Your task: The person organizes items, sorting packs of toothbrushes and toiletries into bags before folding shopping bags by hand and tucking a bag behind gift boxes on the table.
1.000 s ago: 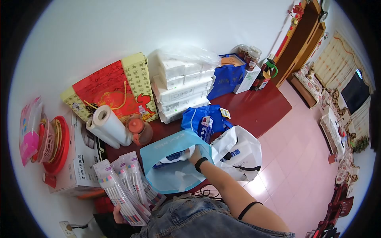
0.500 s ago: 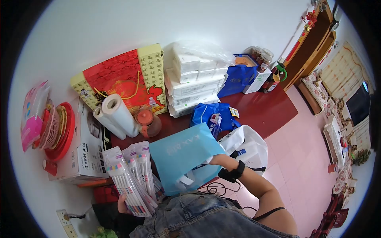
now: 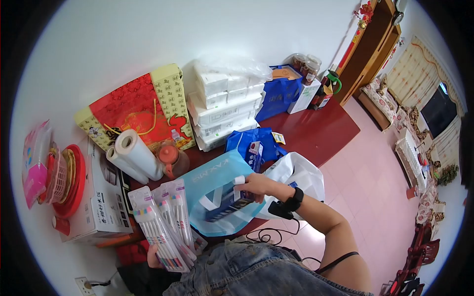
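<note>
Low in front of me, my left hand (image 3: 154,257) is closed round the edge of several clear packs of toothbrushes (image 3: 160,232), fanned out and upright. To their right a light blue bag (image 3: 197,178) with white handles leans with its mouth towards me. My right hand (image 3: 256,186) is closed on a white handle at the bag's rim. Inside the open mouth a dark blue box (image 3: 228,203) shows in part. Against the bag's right side stands a white plastic bag (image 3: 298,178).
A dark red table (image 3: 316,135) bears a glass jug (image 3: 170,160), plastic rolls (image 3: 136,153), a red gift box (image 3: 133,106), stacked white tissue packs (image 3: 224,111) and blue bags (image 3: 279,98). At left, a white carton (image 3: 98,202) carries red plates. A black cable (image 3: 271,232) hangs near my right arm.
My right hand has shifted up and left with the bag's handle, and the bag's mouth is wider, showing the dark blue box. My left hand still holds the toothbrush packs. The view has shifted slightly.
</note>
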The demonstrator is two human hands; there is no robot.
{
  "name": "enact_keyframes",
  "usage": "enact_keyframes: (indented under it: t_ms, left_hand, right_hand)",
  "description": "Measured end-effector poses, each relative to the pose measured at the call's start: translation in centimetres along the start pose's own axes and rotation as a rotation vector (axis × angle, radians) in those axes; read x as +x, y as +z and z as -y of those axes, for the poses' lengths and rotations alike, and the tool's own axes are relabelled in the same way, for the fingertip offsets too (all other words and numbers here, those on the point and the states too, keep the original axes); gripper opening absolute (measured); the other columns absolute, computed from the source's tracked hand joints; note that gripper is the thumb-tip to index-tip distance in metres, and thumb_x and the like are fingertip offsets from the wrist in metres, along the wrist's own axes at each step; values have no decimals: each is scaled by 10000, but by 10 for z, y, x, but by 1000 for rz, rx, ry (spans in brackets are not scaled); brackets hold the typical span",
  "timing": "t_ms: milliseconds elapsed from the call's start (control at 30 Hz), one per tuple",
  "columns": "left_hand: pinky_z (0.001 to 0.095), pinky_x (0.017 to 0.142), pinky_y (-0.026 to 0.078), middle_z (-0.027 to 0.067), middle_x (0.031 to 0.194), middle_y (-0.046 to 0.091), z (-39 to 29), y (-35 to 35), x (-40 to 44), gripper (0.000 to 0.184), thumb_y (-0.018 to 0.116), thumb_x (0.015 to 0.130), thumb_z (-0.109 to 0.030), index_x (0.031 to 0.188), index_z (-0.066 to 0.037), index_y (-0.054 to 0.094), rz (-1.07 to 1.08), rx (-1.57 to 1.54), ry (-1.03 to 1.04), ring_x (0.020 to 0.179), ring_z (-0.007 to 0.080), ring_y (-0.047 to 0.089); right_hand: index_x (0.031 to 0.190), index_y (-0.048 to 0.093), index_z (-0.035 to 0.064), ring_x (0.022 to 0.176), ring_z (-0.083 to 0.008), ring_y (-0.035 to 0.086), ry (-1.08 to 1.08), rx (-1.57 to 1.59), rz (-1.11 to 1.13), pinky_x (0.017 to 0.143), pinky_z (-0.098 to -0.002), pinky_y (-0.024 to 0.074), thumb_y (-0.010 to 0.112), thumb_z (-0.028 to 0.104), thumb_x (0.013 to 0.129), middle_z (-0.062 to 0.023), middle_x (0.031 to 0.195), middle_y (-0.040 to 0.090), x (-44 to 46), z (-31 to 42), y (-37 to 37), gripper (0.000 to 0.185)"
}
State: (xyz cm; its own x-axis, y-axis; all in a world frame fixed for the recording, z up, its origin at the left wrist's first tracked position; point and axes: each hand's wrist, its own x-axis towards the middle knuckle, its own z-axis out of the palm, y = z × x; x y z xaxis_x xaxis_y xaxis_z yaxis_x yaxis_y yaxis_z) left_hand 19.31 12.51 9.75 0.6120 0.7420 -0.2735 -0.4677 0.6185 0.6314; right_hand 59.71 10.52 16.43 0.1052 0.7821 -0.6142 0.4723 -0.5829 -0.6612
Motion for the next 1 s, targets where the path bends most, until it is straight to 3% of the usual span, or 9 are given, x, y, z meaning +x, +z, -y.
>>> enact_keyframes:
  t_ms: [67,167,433,567,700,767,800,933,1000]
  left_hand:
    - [478,868,491,229,1212,502,-3,21,-5,720,570,773,-331,1344,11,295,8,-62,13,1025,359,570]
    - [479,866,492,223,1200,512,-2,16,-9,709,579,770,-333,1333,8,315,-13,-50,52,1023,357,571]
    - [479,863,492,211,1180,526,17,-51,-11,690,589,768,-329,1313,13,341,-137,-84,108,1018,350,572]
    - [475,862,492,207,1175,530,21,-56,-10,684,591,767,-326,1308,15,347,-166,-94,141,1017,346,573]
    - [461,862,493,197,1173,534,10,-43,-13,670,586,772,-307,1306,18,348,-175,-77,65,1016,334,576]
    - [454,867,491,192,1170,537,5,-27,-16,651,579,776,-288,1303,20,352,-138,-68,46,1018,326,577]
    - [454,867,491,192,1170,537,5,-33,-17,651,579,776,-288,1303,20,352,-143,-66,48,1018,326,577]
    - [475,869,489,192,1181,531,11,-46,-22,640,573,782,-279,1308,9,351,-192,-70,109,1020,332,575]
    - [481,870,488,192,1185,530,13,-44,-24,639,573,784,-281,1310,5,350,-198,-123,119,1021,335,575]
  right_hand:
    - [889,686,24,508,-204,632,3,-304,-11,414,-265,493,604,461,789,-66,617,624,-22,21,-12,455]
    - [813,699,35,492,-175,604,-275,-618,-181,437,-262,465,625,441,763,-60,597,617,-41,15,-40,416]
    - [775,667,-13,444,-100,519,-380,695,-856,372,-233,369,557,285,779,-36,637,610,-124,-9,-133,317]
    - [822,679,-8,398,-136,525,-450,560,-1158,381,-261,444,606,255,793,-53,635,604,-50,-79,-137,274]
    - [907,684,15,429,-140,555,-162,510,-1214,402,-287,466,629,300,806,-78,628,608,28,-101,-86,307]
    - [1006,649,2,441,-159,579,-67,444,-1150,425,-285,487,626,310,809,-97,666,627,66,-130,-69,367]
    - [1243,499,16,538,-170,626,-22,556,-965,450,-258,498,656,306,770,-118,774,653,73,-139,-64,576]
    - [1402,285,71,820,-227,643,-81,562,-642,636,-323,546,698,193,724,-154,970,631,78,-156,-31,803]
    - [1449,90,80,1014,-295,585,-219,-86,-286,824,-357,497,757,149,606,-205,1194,542,73,-168,-27,1077]
